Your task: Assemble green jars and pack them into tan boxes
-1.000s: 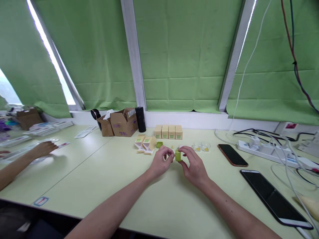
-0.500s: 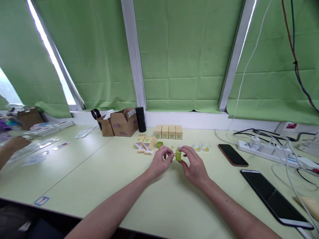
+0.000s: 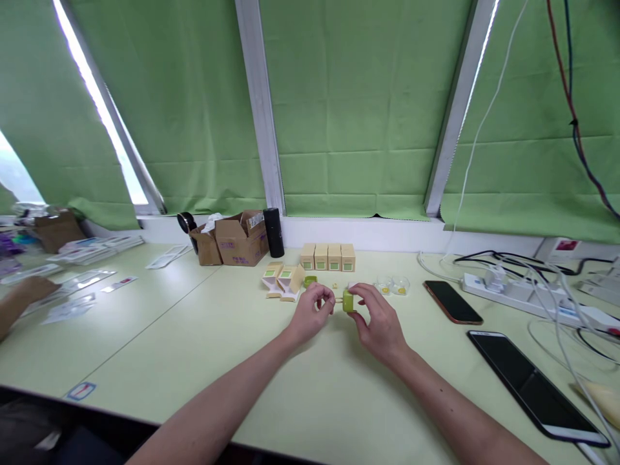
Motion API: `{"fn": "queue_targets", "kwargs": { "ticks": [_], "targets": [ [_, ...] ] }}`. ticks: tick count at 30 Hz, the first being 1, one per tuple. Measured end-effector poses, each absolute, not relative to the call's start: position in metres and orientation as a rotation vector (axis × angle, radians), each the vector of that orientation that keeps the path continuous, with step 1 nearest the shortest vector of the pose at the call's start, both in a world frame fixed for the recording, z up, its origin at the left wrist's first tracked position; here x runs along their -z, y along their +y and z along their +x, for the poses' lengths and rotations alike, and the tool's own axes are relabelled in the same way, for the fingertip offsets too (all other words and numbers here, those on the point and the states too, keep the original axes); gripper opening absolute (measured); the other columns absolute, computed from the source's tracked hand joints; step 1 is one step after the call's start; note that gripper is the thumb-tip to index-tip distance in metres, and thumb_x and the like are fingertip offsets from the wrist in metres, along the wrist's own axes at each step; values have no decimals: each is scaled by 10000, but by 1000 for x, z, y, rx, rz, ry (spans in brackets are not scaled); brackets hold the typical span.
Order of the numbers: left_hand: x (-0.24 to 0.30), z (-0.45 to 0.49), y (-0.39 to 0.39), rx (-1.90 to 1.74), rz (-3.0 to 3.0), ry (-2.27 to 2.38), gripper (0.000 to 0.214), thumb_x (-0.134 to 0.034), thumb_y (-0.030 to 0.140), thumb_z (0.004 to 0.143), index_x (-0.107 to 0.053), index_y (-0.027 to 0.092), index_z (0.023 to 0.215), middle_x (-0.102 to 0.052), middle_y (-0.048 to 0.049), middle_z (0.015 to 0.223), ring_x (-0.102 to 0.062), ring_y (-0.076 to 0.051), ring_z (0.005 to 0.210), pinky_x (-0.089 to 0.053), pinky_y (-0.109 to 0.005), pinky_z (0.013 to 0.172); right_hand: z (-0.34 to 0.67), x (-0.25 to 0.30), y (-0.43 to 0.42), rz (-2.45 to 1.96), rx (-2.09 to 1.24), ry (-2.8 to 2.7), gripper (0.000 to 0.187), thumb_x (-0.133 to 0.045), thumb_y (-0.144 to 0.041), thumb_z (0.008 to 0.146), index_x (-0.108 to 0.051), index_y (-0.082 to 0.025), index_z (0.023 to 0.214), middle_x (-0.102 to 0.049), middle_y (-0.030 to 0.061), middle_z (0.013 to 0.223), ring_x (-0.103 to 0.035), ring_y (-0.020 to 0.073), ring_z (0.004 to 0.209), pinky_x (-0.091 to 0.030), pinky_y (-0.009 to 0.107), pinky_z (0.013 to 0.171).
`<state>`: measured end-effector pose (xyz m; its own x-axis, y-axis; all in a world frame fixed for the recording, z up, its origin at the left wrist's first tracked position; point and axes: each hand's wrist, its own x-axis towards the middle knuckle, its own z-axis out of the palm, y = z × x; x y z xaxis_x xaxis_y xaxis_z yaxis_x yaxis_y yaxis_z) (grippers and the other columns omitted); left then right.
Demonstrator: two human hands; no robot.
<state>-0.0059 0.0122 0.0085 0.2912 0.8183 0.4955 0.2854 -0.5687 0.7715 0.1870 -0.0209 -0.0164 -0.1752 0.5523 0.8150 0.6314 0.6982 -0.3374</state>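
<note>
Green: one case [image 3: 347,301] in right grip [image 3: 382,325]; left grip [image 3: 309,316] pinching one stick [image 3: 339,300]; four boxes [image 3: 320,257] in row.

Thin stick [image 3: 339,300]: one end's lost in the left hand [image 3: 310,315], so can't tell how long it is
Green box [image 3: 347,301]: right side's partly behind fingers of the right hand [image 3: 380,323]
Yellow bit [image 3: 335,285]: way too tiny to make out
Cardboard box [image 3: 239,242]: purple print, unreadable at this size
Co-worker's hand [image 3: 39,288]: kinda blurry, arm chopped by the left edge
Beige thing [image 3: 610,400]: cut off on the right, no clue what
</note>
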Motion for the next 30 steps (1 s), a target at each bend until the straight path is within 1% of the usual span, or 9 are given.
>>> {"fn": "queue_targets", "kwargs": {
  "ticks": [4, 6, 12, 14, 17, 19, 22, 26, 30],
  "targets": [
    [-9, -7, 13, -1259, 2026, 992, 231, -580, 323, 931, -611, 190, 745, -599, -38, 764, -545, -185, 802, -436, -304, 698, 187, 15, -22, -937, 94, -1845, 447, -535, -120, 927, -513, -256, 1352, -631, 125, 1287, -626, 292, 1199, -642, 474, 884],
    [-9, -8, 14, -1284, 2020, 999, 225, -577, 328, 939, -635, 189, 773, -621, -50, 801, -560, -195, 839, -447, -312, 719, 187, 14, -23, -945, 81, -1839, 463, -526, -114, 929, -504, -259, 1368, -612, 126, 1295, -626, 288, 1191, -648, 467, 876],
    [-7, -13, 16, -1399, 2076, 1041, 176, -588, 294, 947, -689, 211, 1065, -688, -91, 960, -569, -247, 1031, -479, -373, 829, 189, 13, -23, -962, 68, -1819, 512, -504, -101, 925, -495, -258, 1413, -543, 148, 1291, -641, 296, 1148, -661, 461, 844],
    [-8, -14, 15, -1402, 2151, 995, 232, -604, 263, 938, -665, 230, 1160, -698, -99, 1044, -529, -270, 1142, -480, -423, 926, 189, 13, -22, -950, 87, -1839, 531, -501, -97, 928, -486, -257, 1434, -543, 150, 1291, -641, 299, 1164, -657, 459, 857],
    [-11, -13, 10, -1395, 2291, 884, 377, -653, 219, 901, -603, 255, 1273, -677, -102, 1213, -444, -296, 1267, -429, -507, 1071, 190, 14, -21, -912, 116, -1875, 548, -509, -106, 945, -449, -261, 1467, -575, 150, 1315, -635, 300, 1195, -646, 466, 886],
    [-12, -13, 7, -1387, 2381, 836, 464, -693, 205, 869, -576, 259, 1314, -649, -109, 1279, -423, -312, 1283, -409, -542, 1098, 190, 13, -21, -870, 143, -1891, 529, -518, -115, 956, -437, -258, 1459, -614, 144, 1310, -628, 299, 1220, -636, 480, 910],
    [-12, -11, 6, -1362, 2469, 805, 533, -723, 196, 845, -562, 259, 1349, -636, -121, 1290, -425, -335, 1283, -412, -573, 1089, 190, 12, -21, -808, 209, -1908, 441, -516, -126, 969, -481, -249, 1391, -659, 139, 1284, -637, 291, 1226, -623, 490, 935],
    [-8, -11, 8, -1365, 2516, 773, 507, -712, 182, 860, -580, 260, 1343, -654, -120, 1256, -454, -335, 1250, -425, -580, 1073, 191, 7, -22, -763, 306, -1934, 329, -510, -129, 978, -571, -232, 1284, -665, 148, 1289, -659, 281, 1194, -609, 474, 957],
    [-7, -10, 9, -1419, 2515, 757, 468, -707, 158, 857, -610, 261, 1303, -675, -106, 1212, -468, -323, 1219, -437, -564, 1059, 190, 4, -24, -756, 364, -1961, 340, -506, -101, 974, -583, -222, 1282, -650, 159, 1304, -658, 289, 1166, -614, 467, 912]
  ]
}}
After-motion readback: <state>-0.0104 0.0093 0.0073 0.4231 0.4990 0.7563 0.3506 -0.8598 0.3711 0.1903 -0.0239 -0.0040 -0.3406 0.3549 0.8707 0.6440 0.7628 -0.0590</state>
